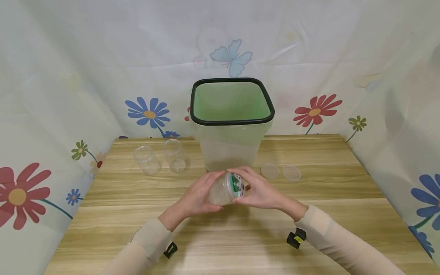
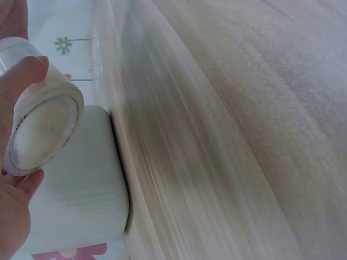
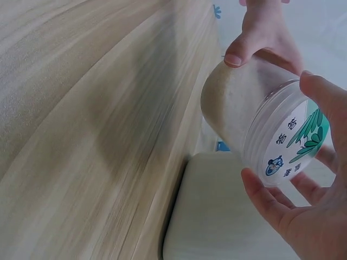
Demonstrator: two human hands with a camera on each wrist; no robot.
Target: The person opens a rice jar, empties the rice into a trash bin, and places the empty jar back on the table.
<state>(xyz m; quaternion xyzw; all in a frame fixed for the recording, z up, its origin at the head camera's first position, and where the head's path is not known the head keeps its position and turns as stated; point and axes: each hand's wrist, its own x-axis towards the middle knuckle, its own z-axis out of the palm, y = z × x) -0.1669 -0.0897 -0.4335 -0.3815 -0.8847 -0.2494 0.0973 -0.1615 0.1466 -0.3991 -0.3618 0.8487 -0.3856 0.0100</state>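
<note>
A clear plastic jar [image 1: 220,193] is held tilted above the table, its lid toward the right. My left hand [image 1: 200,194] grips the jar's body, thumb and fingers around its side; its round base [image 2: 46,132] faces the left wrist camera. The fingers and thumb of my right hand [image 1: 259,189] hold the rim of the lid [image 3: 290,143], which carries a green and white label with leaves and lettering. The lid sits on the jar's mouth. A pale, cloudy look fills the jar's lower part in the right wrist view.
Behind the hands stands a pale green bin [image 1: 228,147] with a black rim. Two clear open jars, one nearer [image 1: 146,160] and one farther [image 1: 174,156], stand at the back left. Two clear discs, a left one [image 1: 269,171] and a right one [image 1: 291,173], lie right of the bin.
</note>
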